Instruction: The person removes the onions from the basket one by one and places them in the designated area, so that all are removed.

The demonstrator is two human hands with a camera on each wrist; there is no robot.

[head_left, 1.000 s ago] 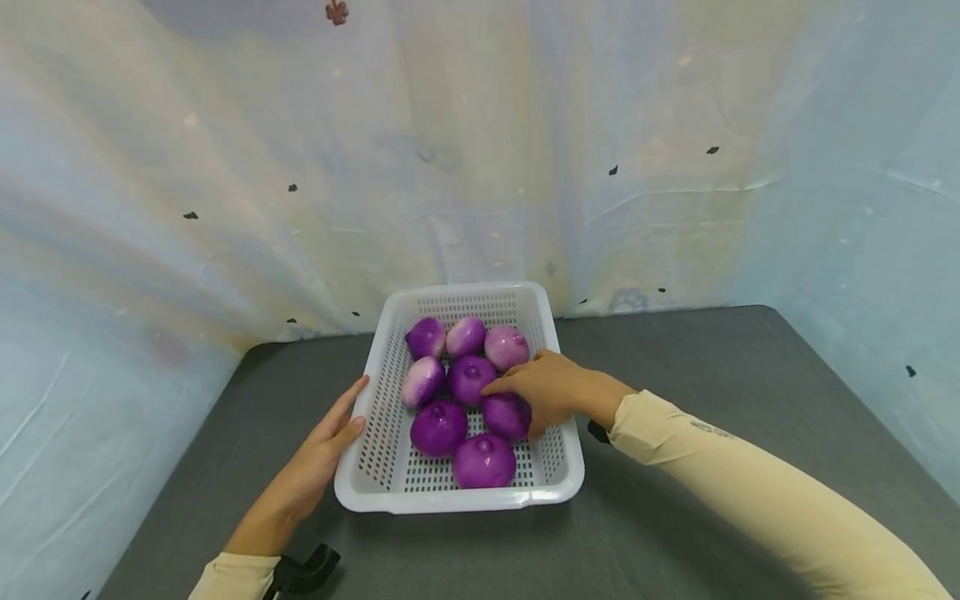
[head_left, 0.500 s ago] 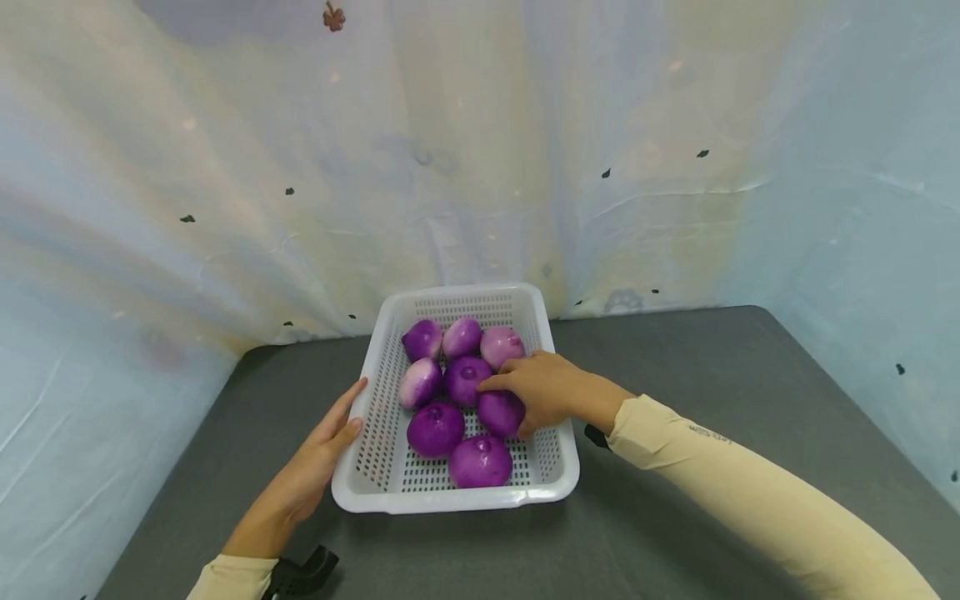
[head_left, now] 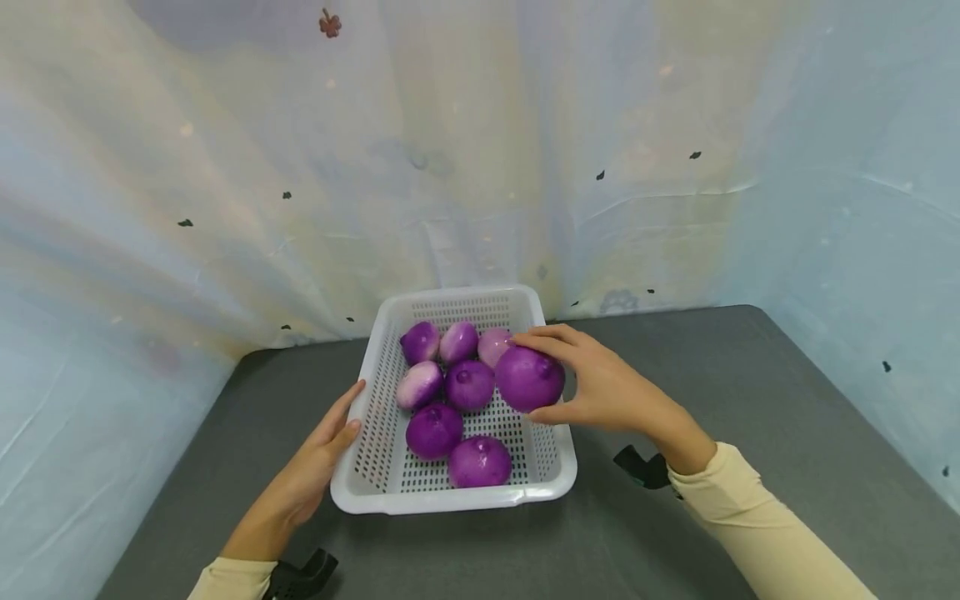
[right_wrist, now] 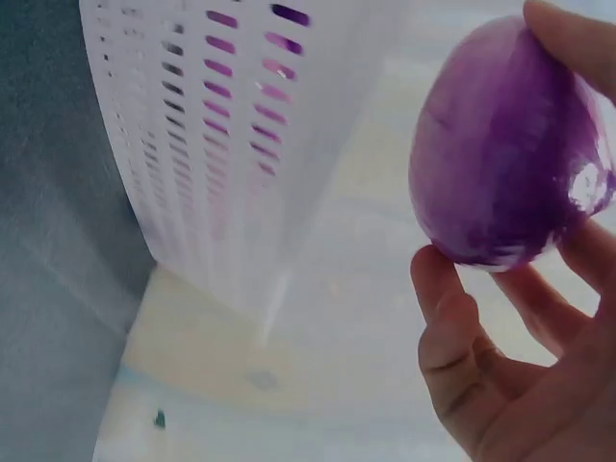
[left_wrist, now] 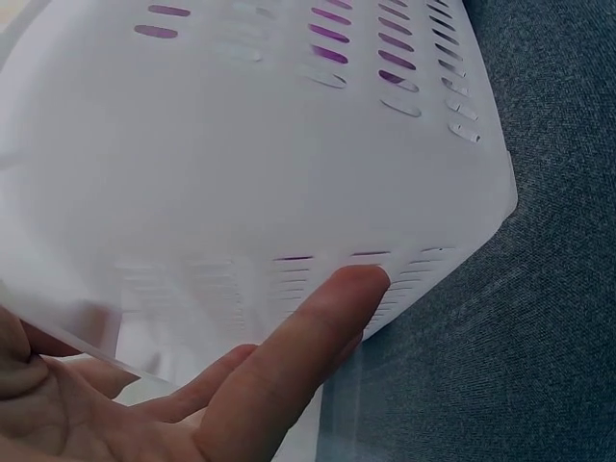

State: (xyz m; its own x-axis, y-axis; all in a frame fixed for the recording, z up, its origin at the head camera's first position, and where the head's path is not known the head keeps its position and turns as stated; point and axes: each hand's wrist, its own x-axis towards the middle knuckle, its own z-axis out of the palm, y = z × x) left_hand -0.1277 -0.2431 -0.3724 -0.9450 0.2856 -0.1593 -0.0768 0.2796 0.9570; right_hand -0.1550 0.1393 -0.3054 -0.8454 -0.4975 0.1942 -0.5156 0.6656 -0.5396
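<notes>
My right hand (head_left: 600, 379) holds a purple onion (head_left: 529, 379) between thumb and fingers, raised over the right side of a white plastic basket (head_left: 450, 502). In the right wrist view the glossy onion (right_wrist: 510, 154) sits at the fingertips, beside the basket's slotted wall (right_wrist: 217, 125). My left hand (head_left: 315, 458) rests against the basket's left rim with its fingers extended. From the left wrist, those fingers (left_wrist: 289, 361) lie along the outside wall. Several more onions (head_left: 480, 462) lie in the basket, some deep purple, others paler pink and white.
The basket stands on a dark grey table (head_left: 675, 350). Behind and at both sides hangs a pale patterned cloth (head_left: 480, 167). Black straps (head_left: 300, 575) sit at the wrists.
My right hand has lifted an onion from the basket's right side and drawn it up and right. My left hand has stayed at the rim.
</notes>
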